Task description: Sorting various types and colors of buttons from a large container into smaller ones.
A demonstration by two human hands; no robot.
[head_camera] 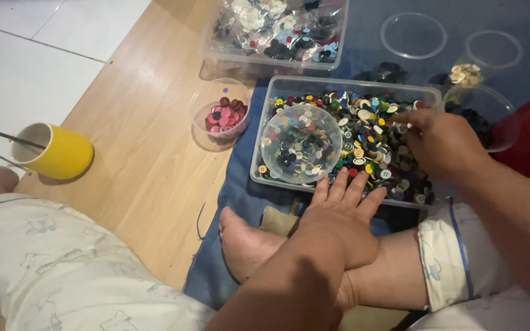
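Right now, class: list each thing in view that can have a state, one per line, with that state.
Mixed-button tray: open, full.
Clear bowl: upright in the tray, holding buttons.
Pink-button cup: upright, partly filled.
Yellow mug: tipped on its side.
Left hand: flat, fingers in tray.
Right hand: picking among buttons.

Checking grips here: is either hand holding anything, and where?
Left hand holds nothing. Right hand's fingertips reach among the buttons; a hold cannot be told.
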